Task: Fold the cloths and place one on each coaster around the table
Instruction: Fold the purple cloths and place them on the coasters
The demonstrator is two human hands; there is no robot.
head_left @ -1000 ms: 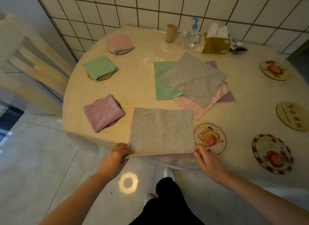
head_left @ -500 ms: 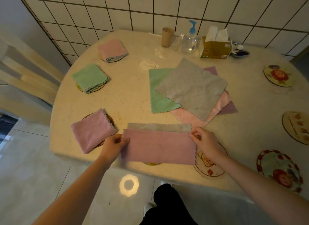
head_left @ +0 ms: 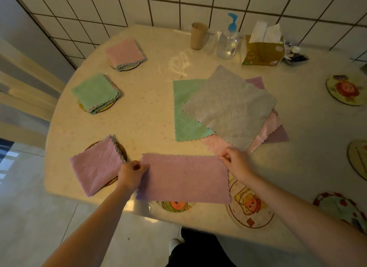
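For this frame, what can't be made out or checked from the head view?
- Coaster under the pink cloth held by both hands: mostly covered, design unreadable.
- Purple cloth at the pile's bottom: only corners show under the grey cloth.
- Right-edge coaster: cut off by the frame.
- Small items beside the tissue box: too small to identify.

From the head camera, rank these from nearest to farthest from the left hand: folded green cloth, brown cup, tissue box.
From the left hand:
1. Folded green cloth, table's left side.
2. Brown cup, back by the wall.
3. Tissue box, back right.
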